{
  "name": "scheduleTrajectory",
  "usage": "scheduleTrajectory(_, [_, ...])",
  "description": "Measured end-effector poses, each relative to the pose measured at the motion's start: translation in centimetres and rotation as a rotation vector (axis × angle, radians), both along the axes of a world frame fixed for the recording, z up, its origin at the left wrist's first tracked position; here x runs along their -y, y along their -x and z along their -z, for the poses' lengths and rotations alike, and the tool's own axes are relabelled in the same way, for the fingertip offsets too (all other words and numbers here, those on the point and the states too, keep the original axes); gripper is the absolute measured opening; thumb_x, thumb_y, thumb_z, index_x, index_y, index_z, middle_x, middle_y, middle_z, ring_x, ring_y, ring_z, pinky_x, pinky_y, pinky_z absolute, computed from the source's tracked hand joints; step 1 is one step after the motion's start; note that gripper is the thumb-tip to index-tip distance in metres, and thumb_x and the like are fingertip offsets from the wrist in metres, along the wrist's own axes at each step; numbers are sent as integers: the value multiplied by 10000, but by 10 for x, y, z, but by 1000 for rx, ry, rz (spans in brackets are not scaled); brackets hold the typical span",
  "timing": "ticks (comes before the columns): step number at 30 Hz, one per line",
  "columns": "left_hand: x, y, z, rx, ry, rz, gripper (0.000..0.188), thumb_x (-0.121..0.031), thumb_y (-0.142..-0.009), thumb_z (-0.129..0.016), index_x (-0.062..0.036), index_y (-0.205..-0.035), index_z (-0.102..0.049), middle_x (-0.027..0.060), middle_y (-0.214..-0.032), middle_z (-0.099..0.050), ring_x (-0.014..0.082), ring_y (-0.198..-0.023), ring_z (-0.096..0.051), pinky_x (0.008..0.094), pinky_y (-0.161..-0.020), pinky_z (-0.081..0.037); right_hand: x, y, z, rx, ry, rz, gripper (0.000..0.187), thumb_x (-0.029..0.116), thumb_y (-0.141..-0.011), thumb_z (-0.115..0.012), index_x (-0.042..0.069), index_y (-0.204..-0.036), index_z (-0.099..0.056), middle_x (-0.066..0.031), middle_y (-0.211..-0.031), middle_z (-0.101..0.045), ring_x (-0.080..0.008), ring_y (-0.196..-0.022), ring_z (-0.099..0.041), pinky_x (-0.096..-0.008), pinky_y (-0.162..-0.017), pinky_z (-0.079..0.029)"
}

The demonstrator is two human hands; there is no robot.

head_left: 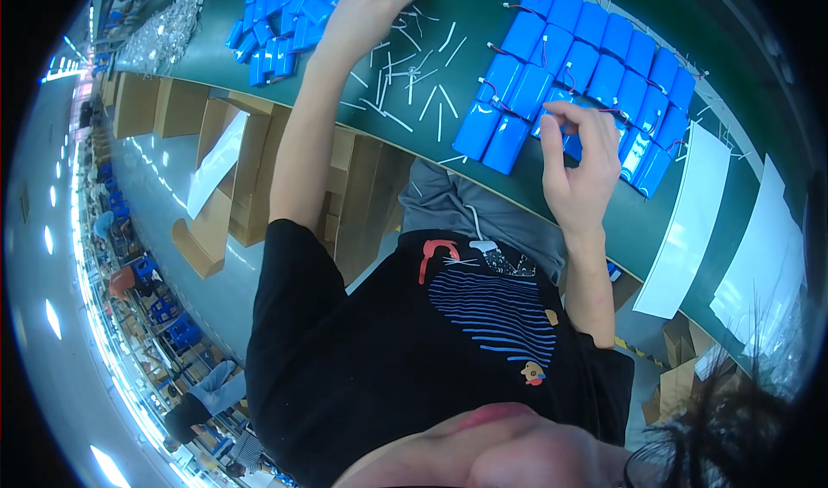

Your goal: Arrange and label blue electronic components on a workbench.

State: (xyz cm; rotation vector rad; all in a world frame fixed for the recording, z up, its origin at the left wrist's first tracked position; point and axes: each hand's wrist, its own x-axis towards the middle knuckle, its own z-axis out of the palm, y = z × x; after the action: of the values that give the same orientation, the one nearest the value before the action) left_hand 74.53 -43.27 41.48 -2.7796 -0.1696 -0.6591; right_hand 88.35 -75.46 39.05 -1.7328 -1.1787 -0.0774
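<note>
Both hands are out over a dark green worktop (483,173) that runs slantwise across the view. Farthest left on it lies a heap of small silvery parts (164,35), too fine to make out. Next comes a loose pile of blue battery packs (276,22), lying at all angles. The left hand (366,9) rests palm down at the near edge of that pile, fingers spread and lightly curved, fingertips touching the packs at the pile's right end; whether it grips one cannot be told. Between the two hands the worktop is strewn with short white strips (414,78), scattered singly and crossing one another.

Right of the strips stands a neat block of blue battery packs (586,52), set side by side in slanting rows, each with thin red and black leads ending in a small white plug. The right hand (582,164) is raised at the near edge of this block, with thumb and forefinger brought together in a pinch on something very small, seemingly a lead or plug of the nearest pack, while the other fingers are bent loosely. Further right, two white sheets (690,220) lie flat on the worktop, well apart from the hands.

Below the worktop's near edge, open cardboard boxes (233,160) stand on the floor at the left.
</note>
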Motion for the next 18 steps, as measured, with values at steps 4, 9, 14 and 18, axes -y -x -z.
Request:
scheduleTrajectory(4, [-8, -11, 25, 25, -116, 177, 364, -22, -899, -697, -109, -1252, -721, 37, -1258, -732, 244, -1117, -711, 334, -976, -570, 7, 1, -3, -154, 12, -52, 154, 84, -949, -717, 56, -1100, -715, -61, -984, -694, -172, -844, -569, -293, -802, -469])
scheduleTrajectory(9, [132, 7, -5, 170, 120, 498, 222, -50, -894, -725, -75, -1101, -799, 52, -1209, -779, 207, -1132, -739, 312, -1020, -594, 6, 0, -27, -1182, -104, -301, 169, 57, -940, -753, 32, -1100, -705, -50, -1055, -723, -140, -867, -610, -277, -822, -527])
scheduleTrajectory(14, [174, 7, 9, 271, 96, 628, 210, -69, -874, -750, -85, -1077, -803, 30, -1192, -785, 173, -1107, -746, 296, -1009, -601, 5, 1, -23, -1079, -172, -261, 224, 18, -931, -768, 1, -1147, -707, -82, -1125, -732, -121, -870, -636, -244, -814, -549])
scheduleTrajectory(18, [181, 8, 22, 284, 88, 627, 187, -66, -881, -743, -81, -1058, -800, 31, -1193, -785, 175, -1121, -741, 305, -1021, -598, 11, -5, -18, -1072, -148, -290, 248, -18, -895, -792, 2, -1128, -711, -89, -1104, -741, -116, -805, -632, -228, -767, -548])
